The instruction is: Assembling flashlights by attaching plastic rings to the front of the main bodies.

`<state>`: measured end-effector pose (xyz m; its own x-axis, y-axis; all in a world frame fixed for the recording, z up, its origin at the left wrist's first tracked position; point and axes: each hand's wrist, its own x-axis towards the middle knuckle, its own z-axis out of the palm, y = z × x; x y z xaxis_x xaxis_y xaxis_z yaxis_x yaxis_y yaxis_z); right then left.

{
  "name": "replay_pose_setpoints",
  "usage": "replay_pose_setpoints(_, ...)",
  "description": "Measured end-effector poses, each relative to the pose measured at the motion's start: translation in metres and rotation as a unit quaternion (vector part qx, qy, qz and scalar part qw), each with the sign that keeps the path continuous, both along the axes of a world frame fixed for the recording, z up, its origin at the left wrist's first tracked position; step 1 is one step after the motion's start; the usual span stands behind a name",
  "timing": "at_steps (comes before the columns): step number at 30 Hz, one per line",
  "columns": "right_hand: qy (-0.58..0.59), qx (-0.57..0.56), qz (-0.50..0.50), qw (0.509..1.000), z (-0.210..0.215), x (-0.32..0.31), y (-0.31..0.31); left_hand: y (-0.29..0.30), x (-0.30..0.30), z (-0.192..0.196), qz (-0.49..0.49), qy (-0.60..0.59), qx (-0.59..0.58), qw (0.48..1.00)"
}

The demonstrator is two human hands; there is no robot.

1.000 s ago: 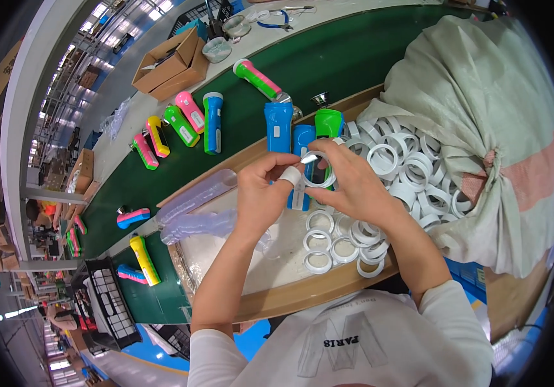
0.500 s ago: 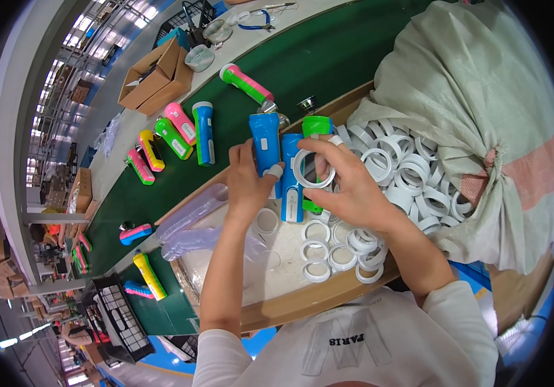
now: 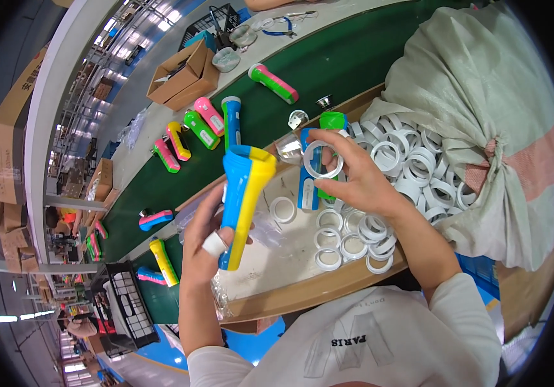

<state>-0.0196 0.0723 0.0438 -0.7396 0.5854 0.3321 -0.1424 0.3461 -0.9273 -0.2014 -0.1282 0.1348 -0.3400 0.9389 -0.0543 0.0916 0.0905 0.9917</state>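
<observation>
My left hand [image 3: 201, 240] is closed around the handle of a blue-and-yellow flashlight body [image 3: 243, 205], tilted with its wide, open head up. A white band wraps the thumb. My right hand [image 3: 362, 177] pinches a white plastic ring [image 3: 323, 160] between thumb and fingers, its opening facing me. Behind the ring lies a blue flashlight body [image 3: 308, 187], partly hidden by the hand, beside a green one [image 3: 333, 120]. Between the held flashlight and the ring is a clear, shiny cup [image 3: 289, 149]; I cannot tell what it rests on.
Several white rings [image 3: 328, 238] lie on the cardboard tray [image 3: 302, 291]; many more spill from a woven sack [image 3: 477, 84] at right. Colourful flashlights [image 3: 201, 129] and silver reflectors [image 3: 298, 119] sit on the green belt [image 3: 335, 51]. An open carton [image 3: 183, 74] and blue-handled pliers [image 3: 283, 29] stand beyond.
My left hand has moved left and toward me with the flashlight, turning it so its yellow side and open head show. My right hand still holds the ring, almost in place. The view has shifted slightly.
</observation>
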Motion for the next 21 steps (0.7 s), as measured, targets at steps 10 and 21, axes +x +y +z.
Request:
replay_pose_setpoints(10, 0.043, 0.048, 0.070, 0.995, 0.008, 0.001, -0.008, -0.010, 0.033, 0.044, -0.082, 0.474, 0.009, 0.877)
replay_pose_setpoints(21, 0.034, 0.011, 0.108, 0.994, 0.015, 0.008, -0.007, -0.035, 0.039, 0.077, 0.031, 0.536, 0.033, 0.843)
